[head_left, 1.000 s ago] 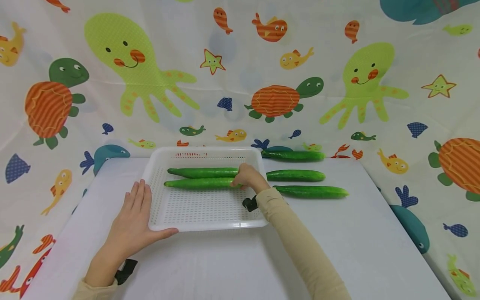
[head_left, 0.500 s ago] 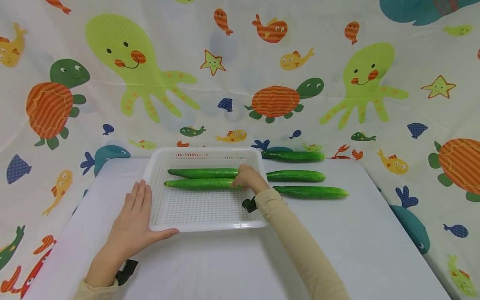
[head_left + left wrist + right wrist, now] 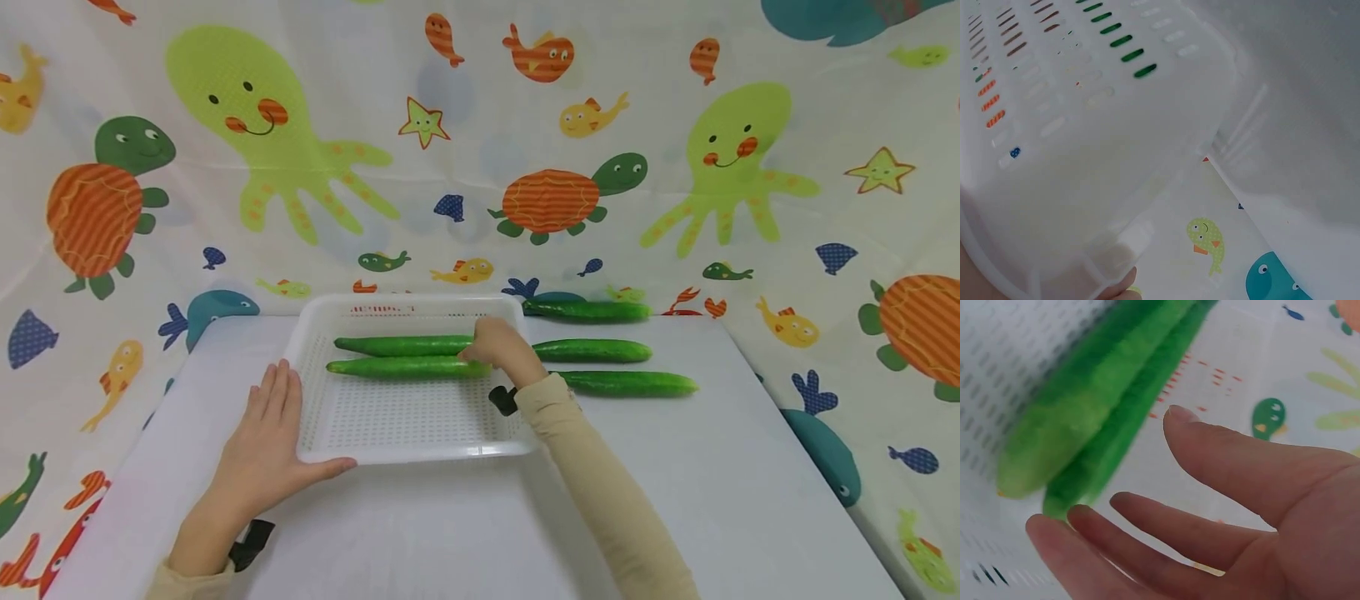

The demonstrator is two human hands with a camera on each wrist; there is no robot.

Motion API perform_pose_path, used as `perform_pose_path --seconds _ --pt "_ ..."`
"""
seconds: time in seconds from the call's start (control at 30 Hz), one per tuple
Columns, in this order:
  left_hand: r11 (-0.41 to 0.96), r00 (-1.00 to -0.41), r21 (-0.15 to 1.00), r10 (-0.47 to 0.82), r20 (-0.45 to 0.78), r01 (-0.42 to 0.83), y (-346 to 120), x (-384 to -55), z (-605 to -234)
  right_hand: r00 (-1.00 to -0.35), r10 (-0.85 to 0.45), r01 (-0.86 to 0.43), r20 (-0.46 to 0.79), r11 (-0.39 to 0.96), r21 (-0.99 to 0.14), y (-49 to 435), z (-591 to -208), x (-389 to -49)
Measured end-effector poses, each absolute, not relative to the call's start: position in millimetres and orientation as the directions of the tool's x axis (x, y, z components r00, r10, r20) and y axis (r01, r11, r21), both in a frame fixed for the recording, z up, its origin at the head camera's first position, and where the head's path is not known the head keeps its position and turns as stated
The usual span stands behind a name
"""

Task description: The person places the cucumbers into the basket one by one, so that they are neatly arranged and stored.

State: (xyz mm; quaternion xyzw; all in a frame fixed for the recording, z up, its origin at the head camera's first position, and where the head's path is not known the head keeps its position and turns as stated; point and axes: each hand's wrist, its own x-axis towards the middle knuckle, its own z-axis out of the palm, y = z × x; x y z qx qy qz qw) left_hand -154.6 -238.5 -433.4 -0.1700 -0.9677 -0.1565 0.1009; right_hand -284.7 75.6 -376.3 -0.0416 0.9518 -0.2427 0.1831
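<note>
A white perforated basket (image 3: 412, 454) holds two green cucumbers side by side, the nearer cucumber (image 3: 405, 367) and the farther cucumber (image 3: 405, 345). Over their right ends is my right hand (image 3: 501, 346). In the right wrist view, that hand (image 3: 1297, 531) has thumb and fingers spread apart with nothing between them; its fingertips lie close to the cucumbers' ends. My left hand (image 3: 258, 454) lies flat along the basket's left side, thumb out along the front rim. Underneath the basket wall (image 3: 1116, 150) in the left wrist view, only bits of that hand show.
Outside the basket to the right lie three more cucumbers: a back one (image 3: 588, 311), a middle one (image 3: 596, 351) and a front one (image 3: 633, 383), partly behind the right forearm. A white cloth covers the table (image 3: 420, 533). A patterned curtain (image 3: 480, 108) hangs behind.
My right hand has let go of the nearer cucumber and lifted slightly to the right, uncovering its right end. The left hand and basket have stayed put.
</note>
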Motion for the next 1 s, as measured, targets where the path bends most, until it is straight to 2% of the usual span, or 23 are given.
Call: perform_pose_path --seconds 0.23,0.53,0.8,1.0 --pt "0.898 -0.924 0.262 0.291 0.249 0.353 -240.7 -155.2 -433.8 -0.941 -0.233 -0.049 -0.245 0.810 -0.585 94.7 -347.3 -277.5" --pt "0.897 -0.927 0.268 0.294 0.235 0.352 -240.1 -155.3 -433.4 -0.961 -0.247 -0.249 0.125 0.579 -0.777 137.5 -330.0 -252.1" --pt "0.897 -0.924 0.262 0.296 0.243 0.357 -240.1 -155.0 -434.2 -0.872 -0.169 -0.488 0.460 0.386 -0.783 180.4 -330.6 -230.8" --pt "0.895 -0.923 0.266 0.298 0.246 0.359 -239.9 -154.5 -433.8 -0.791 -0.048 -0.600 0.610 0.253 -0.759 219.2 -332.6 -215.4"
